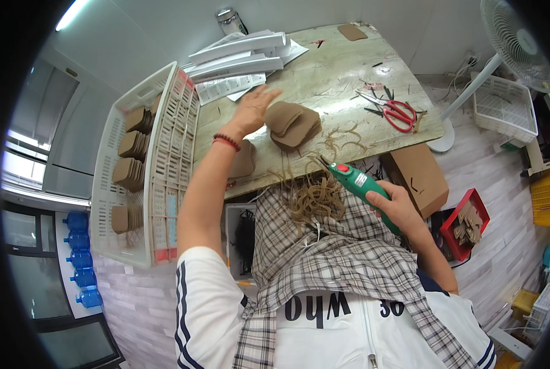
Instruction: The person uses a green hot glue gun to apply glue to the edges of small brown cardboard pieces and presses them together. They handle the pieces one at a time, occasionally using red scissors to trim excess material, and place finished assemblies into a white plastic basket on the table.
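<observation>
My right hand (398, 208) is wrapped round a green handheld electric tool (364, 186) with a red switch. Its thin dark tip points at the table's near edge. Fingers stretched out, my left hand (254, 112) hovers by the stack of brown, round-cornered pads (296, 132), holding nothing; whether it touches them I cannot tell. The top pads sit askew. Another brown pad (244, 161) lies beside my left forearm, partly covered by it. A tangle of thin brown offcut strips (317, 200) rests on my checked apron (367, 258), with more strips along the table edge.
Left of the table (342, 67), a white plastic crate (171, 184) holds several stacks of pads. Papers (241, 58) lie at the back left. Red-handled scissors (401, 115) and dark scraps are on the right. Below stand a cardboard box (419, 178) and a red tray (448, 224).
</observation>
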A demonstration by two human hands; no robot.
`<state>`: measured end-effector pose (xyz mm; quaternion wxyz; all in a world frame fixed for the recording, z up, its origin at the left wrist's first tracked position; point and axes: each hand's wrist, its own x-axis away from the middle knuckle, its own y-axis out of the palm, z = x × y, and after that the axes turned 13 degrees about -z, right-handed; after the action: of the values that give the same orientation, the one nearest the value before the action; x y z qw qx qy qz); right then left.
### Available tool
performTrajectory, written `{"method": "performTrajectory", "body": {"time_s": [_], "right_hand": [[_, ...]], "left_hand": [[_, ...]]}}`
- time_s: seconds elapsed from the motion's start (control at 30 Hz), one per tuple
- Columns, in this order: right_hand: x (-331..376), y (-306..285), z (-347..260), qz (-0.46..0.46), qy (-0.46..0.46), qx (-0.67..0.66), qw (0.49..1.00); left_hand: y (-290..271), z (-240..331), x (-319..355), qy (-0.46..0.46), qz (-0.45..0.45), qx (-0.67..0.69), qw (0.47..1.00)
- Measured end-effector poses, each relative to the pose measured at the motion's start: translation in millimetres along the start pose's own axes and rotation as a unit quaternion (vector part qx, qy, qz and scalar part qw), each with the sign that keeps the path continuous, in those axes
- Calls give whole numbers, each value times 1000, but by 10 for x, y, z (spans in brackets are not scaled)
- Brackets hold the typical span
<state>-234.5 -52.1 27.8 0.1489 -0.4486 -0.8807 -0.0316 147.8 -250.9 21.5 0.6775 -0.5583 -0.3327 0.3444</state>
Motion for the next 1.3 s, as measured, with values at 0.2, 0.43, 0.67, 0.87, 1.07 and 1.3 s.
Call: {"method": "performTrajectory", "body": {"time_s": [0.2,0.43,0.67,0.87,1.07,1.3], "right_hand": [[76,-8,92,26,22,-26,999],[63,-44,64,31,7,-5,999],[74,10,57,34,-5,-23,999],[24,12,-63,87,-25,-17,996],[-6,94,-289,137,-59,-26,989],[87,145,-296,161,-51,-28,985]], "left_hand": [[91,-243,-301,15,-186,59,981],[209,-337,-197,-9,-116,47,992],[84,-601,198,2,-109,354,929],[-326,610,450,25,145,709,690],[314,1557,284,14,308,885,349],[496,1941,100,28,359,885,297]]}}
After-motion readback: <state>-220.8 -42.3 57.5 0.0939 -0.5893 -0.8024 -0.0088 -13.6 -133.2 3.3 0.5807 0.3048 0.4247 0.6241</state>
